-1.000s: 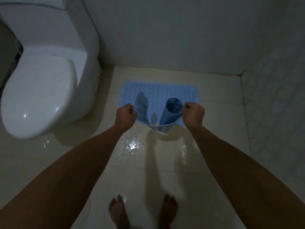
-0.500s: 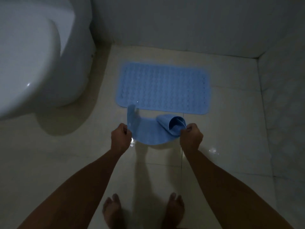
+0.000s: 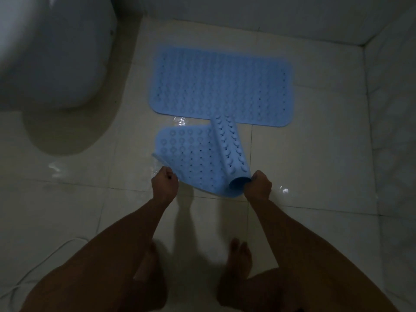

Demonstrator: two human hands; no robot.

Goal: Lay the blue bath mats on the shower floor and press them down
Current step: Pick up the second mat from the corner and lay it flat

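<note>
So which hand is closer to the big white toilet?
Left. The left hand grips the near left edge of the half-unrolled blue rubber mat, on the white toilet's side; the right hand grips the curled end, farther away.

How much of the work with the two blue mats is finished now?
About half. The first mat lies flat on the floor near the wall. The left hand and right hand hold the near edge of the second mat, whose right side is curled over. It must be spread flat and pressed.
</note>
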